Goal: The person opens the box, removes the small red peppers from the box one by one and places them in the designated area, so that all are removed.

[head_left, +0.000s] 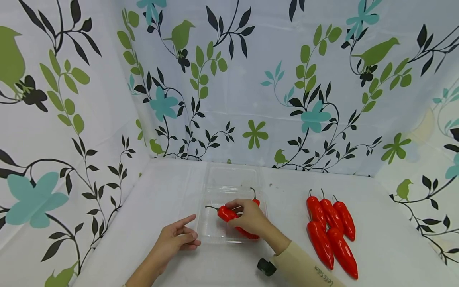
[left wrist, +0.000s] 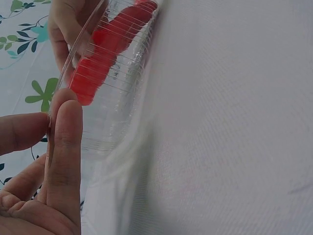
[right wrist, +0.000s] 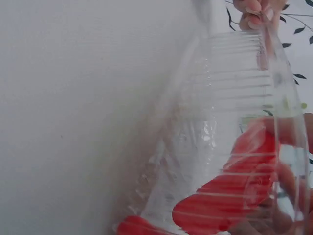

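Note:
A clear plastic box (head_left: 211, 231) with its lid (head_left: 233, 175) folded back lies in front of me. My left hand (head_left: 176, 241) is at the box's left side; in the left wrist view its thumb and fingers pinch the rim. Inside the box, my right hand (head_left: 251, 218) grips a red chili pepper (head_left: 226, 214), stem pointing left. A second red pepper (head_left: 256, 201) shows partly behind that hand, its stem upward. Through the ribbed wall in the right wrist view, the gripped pepper (right wrist: 220, 191) lies slanted, with another red tip (right wrist: 134, 226) beside it.
Several red peppers (head_left: 331, 231) lie grouped on the white table to the right. A small black device (head_left: 267, 267) sits at the right wrist. Patterned cloth (head_left: 229, 79) hangs behind and at both sides.

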The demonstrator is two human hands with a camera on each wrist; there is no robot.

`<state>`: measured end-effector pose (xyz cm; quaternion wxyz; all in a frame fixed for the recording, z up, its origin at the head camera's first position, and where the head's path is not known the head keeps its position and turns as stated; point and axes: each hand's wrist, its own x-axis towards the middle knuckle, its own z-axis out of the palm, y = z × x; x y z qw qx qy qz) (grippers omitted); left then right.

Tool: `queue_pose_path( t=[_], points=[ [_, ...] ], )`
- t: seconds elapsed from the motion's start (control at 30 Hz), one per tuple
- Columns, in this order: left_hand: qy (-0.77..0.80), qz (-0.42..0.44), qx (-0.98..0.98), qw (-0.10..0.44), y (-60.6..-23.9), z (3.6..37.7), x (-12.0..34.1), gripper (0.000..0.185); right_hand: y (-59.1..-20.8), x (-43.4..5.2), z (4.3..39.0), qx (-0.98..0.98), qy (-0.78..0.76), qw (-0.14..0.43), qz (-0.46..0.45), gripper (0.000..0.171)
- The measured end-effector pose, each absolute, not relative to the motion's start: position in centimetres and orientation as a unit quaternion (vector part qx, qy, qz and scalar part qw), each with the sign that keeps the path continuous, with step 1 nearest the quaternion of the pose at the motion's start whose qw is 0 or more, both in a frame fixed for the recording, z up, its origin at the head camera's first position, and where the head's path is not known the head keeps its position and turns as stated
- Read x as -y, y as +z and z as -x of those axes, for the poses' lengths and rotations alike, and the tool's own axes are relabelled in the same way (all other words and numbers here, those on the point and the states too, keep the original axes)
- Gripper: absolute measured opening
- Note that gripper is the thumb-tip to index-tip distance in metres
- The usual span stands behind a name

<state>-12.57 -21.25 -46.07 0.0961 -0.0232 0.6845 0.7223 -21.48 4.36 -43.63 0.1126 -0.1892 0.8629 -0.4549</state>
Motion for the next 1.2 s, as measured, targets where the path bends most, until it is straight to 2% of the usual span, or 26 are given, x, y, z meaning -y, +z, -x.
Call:
queue_pose_path(
  t=[0.27,0.53,0.7,0.97,1.2],
  points=[
    [0.725,0.015,-0.682,0.094,-46.0,12.4,21.2,0.066,-42.6,-5.5,21.7,-0.828,-0.517,0.124,0.178,0.047],
    [0.724,0.016,-0.683,0.097,-46.0,12.4,21.2,0.066,-41.8,-6.9,21.8,-0.742,-0.627,0.187,0.148,0.054],
    [0.721,0.016,-0.686,0.097,-46.1,12.4,21.2,0.065,-41.5,-7.8,21.7,-0.700,-0.671,0.207,0.133,0.057],
    [0.719,0.011,-0.687,0.100,-46.2,12.4,21.4,0.067,-40.8,-8.8,21.2,-0.623,-0.742,0.227,0.096,0.061],
    [0.719,0.004,-0.687,0.102,-46.3,12.4,21.4,0.067,-40.0,-9.9,20.6,-0.599,-0.761,0.228,0.100,0.059]
  ],
)
